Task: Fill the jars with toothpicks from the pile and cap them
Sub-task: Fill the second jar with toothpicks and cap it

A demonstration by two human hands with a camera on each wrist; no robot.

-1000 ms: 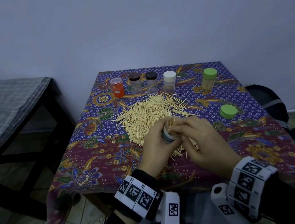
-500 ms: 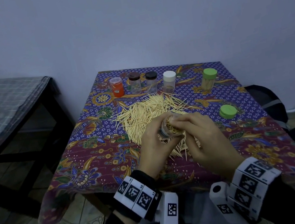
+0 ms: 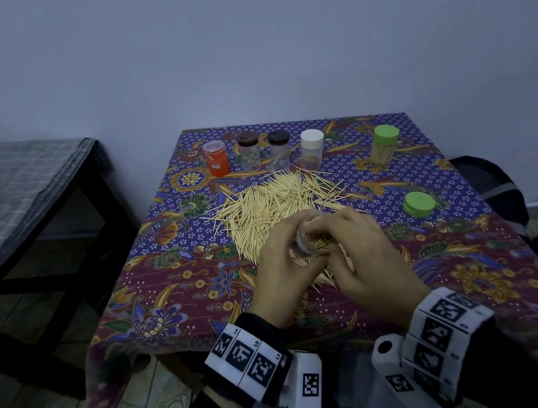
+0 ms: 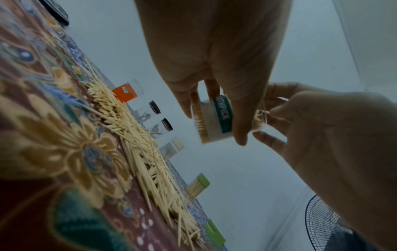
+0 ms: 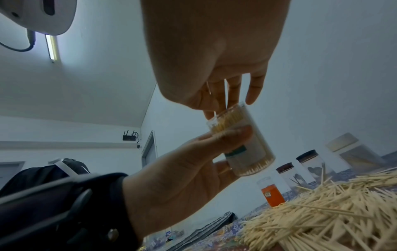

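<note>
A clear jar (image 3: pixel 311 243) with a teal label (image 4: pixel 222 115), packed with toothpicks, is tilted above the near end of the toothpick pile (image 3: pixel 271 203). My left hand (image 3: pixel 286 236) grips its body, thumb across the label side (image 5: pixel 227 135). My right hand (image 3: pixel 340 231) is at the jar's open mouth (image 5: pixel 223 122), its fingertips (image 5: pixel 234 95) pinching a few toothpicks against those inside. A loose green cap (image 3: pixel 419 204) lies on the cloth to the right.
Along the far edge of the patterned tablecloth (image 3: pixel 168 287) stand an orange jar (image 3: pixel 217 162), two brown-capped jars (image 3: pixel 249 154), a white-capped jar (image 3: pixel 312 147) and a green-capped jar full of toothpicks (image 3: pixel 385 146). A dark bench (image 3: pixel 17 190) is on the left.
My left hand has tipped the jar so its mouth full of toothpicks now shows. My right fingers have stayed at the mouth.
</note>
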